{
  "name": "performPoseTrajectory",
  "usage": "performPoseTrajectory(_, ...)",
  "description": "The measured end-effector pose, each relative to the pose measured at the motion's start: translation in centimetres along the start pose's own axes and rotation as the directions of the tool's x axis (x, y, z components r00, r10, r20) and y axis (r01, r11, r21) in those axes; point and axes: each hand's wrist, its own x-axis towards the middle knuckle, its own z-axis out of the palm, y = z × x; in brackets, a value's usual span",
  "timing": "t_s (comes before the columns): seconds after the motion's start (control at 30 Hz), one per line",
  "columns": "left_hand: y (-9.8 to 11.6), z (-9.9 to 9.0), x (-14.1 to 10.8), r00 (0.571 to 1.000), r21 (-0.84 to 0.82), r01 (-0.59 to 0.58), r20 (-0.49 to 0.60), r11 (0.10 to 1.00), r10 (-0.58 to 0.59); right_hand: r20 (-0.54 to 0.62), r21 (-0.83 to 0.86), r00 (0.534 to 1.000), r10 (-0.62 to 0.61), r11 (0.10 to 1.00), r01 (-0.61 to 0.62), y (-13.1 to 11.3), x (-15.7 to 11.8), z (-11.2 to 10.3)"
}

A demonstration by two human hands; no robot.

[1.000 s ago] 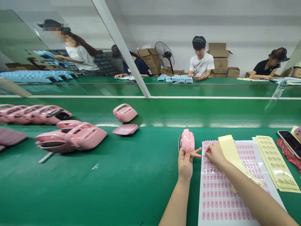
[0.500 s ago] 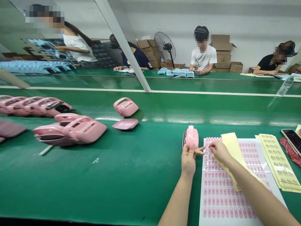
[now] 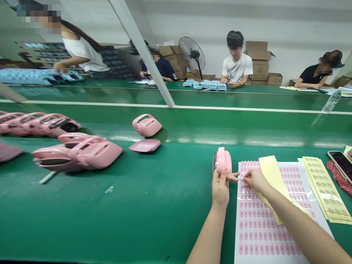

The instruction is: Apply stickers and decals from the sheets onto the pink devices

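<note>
My left hand holds a small pink plastic housing upright on the green belt, with its forefinger stretched right toward the sticker sheet. My right hand rests on the upper left corner of a white sheet of small pink oval stickers, its fingertips pinched at a sticker there. The two hands nearly touch. A yellow backing strip lies across the sheet beside my right wrist.
Several pink housings lie on the belt at left, with one more and a pink lid farther back. Yellow used sheets and a phone lie at right. People sit at the far table by blue parts.
The view shifted slightly. My right hand slid a little left along the top of the sticker sheet toward my left forefinger. The pink housings on the belt at left drifted leftward.
</note>
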Motion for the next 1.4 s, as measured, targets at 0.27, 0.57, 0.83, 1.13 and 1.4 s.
performPoseTrajectory(0.27,0.2,0.1,-0.1,1.000,-0.020,0.007,0.015,1.000,-0.007,0.010,-0.082,0.999,-0.048,0.995,0.049,0.1,0.3,-0.2)
performPoseTrajectory(0.57,0.6,-0.2,0.1,0.999,0.042,-0.002,0.050,0.999,0.000,0.192,-0.277,0.954,-0.228,0.920,0.276,-1.3,1.3,-1.3)
performPoseTrajectory(0.83,-0.2,-0.3,-2.1,0.951,0.756,-0.272,0.115,0.596,0.287,0.092,-0.339,0.942,-0.323,0.879,0.334,-0.3,1.0,-2.8)
performPoseTrajectory(1.13,0.4,0.7,-0.8,0.976,0.959,-0.032,0.091,0.280,-0.199,-0.130,-0.470,0.952,-0.277,0.863,0.187,1.6,1.9,-2.2)
performPoseTrajectory(1.4,1.0,1.5,0.2,0.949,0.989,-0.004,0.050,0.148,-0.312,-0.122,-0.496,0.965,-0.234,0.856,0.145,0.9,3.0,-2.1)
